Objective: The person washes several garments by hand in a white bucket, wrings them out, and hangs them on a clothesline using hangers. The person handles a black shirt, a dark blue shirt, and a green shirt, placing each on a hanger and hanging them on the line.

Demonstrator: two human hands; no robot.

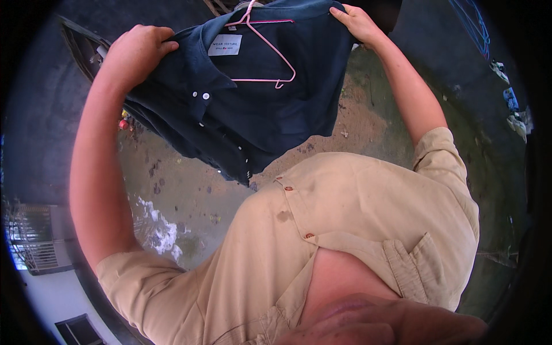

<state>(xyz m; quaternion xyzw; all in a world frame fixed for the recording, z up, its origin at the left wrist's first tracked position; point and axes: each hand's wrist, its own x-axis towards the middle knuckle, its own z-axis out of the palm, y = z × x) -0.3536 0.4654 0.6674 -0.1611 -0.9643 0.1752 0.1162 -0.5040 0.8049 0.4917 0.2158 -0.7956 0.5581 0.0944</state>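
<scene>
A dark blue button-up shirt point(267, 112) hangs spread out in front of me, its collar open and white buttons down the placket. A pink hanger point(269, 47) sits in the neck opening; its right arm and part of the bottom bar show against the inside of the shirt. My left hand point(138, 54) grips the shirt's left shoulder near the collar, thumb on the near side. My right hand point(355, 23) pinches the shoulder at the upper right. A neck label point(224, 45) bears writing. The hanger's upper end is at the picture's top edge.
Below the shirt lies stained, damp ground point(189, 194) with whitish foam or liquid point(161, 233) at left. Blue cords point(474, 26) hang at upper right, with small hanging or lying items point(511, 99) below them. A white wall point(60, 297) with barred windows stands lower left.
</scene>
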